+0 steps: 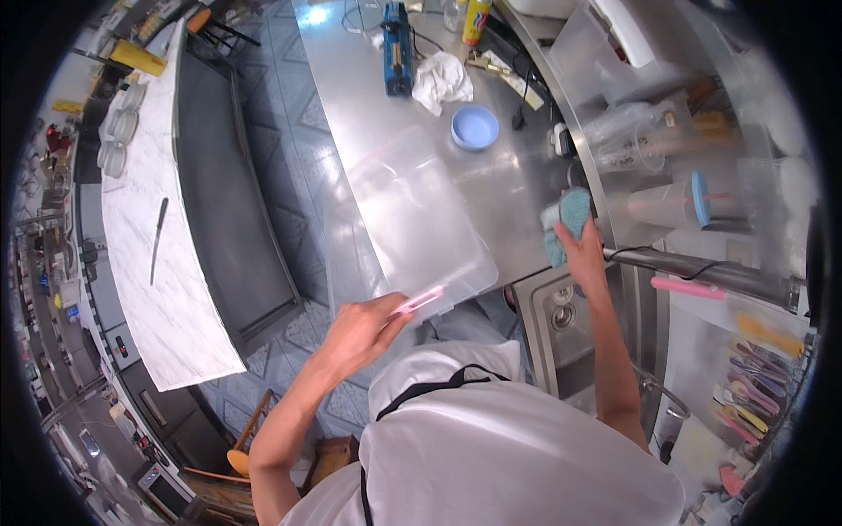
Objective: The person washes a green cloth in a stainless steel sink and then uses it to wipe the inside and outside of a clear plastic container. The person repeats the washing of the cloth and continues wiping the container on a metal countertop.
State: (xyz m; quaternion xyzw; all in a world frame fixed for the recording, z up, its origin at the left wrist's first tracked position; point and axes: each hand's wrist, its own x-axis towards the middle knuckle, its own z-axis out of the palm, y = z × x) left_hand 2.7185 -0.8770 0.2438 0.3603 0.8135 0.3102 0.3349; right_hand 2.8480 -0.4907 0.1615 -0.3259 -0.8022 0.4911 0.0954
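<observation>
My left hand grips the pink handle clip at the near edge of a clear plastic box or lid. That clear piece lies over the near left edge of the steel counter. At the counter's right edge, my right hand holds a folded teal cloth or scrubbing pad. A blue bowl rests on the counter beyond the clear piece, with a crumpled white cloth or paper behind it.
Below my right hand is a steel sink with a faucet. A blue tool or device, a yellow spray can and cables lie at the counter's far end. To the left, a white marble-patterned worktop holds a long knife.
</observation>
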